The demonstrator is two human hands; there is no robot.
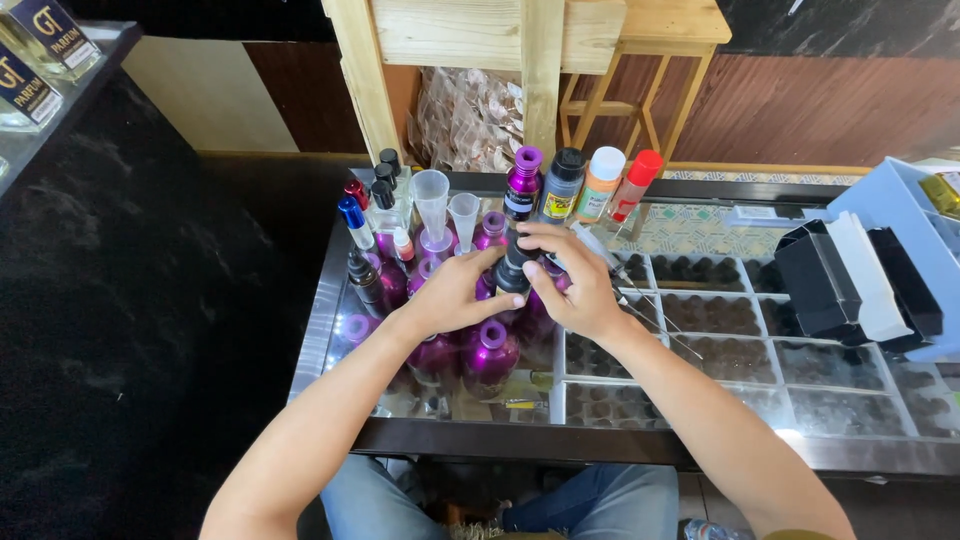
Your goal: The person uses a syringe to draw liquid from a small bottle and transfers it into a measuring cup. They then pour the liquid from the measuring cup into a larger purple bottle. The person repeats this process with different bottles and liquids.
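Both my hands meet on a small dark bottle [513, 270] above a glass counter [740, 440]. My left hand [455, 295] cups the bottle from the left. My right hand [575, 280] wraps its top from the right and also carries a thin syringe [640, 295] that points out to the lower right. Several shiny purple bottles [488, 352] stand right under and around my hands.
Behind my hands stand two clear funnels [432, 200], a purple bottle [523, 182], a dark one [563, 185], an orange one [599, 185] and a red-capped one [633, 185]. Small spray bottles [360, 235] are at the left. A black box [850, 280] sits at the right. Wooden stools stand beyond.
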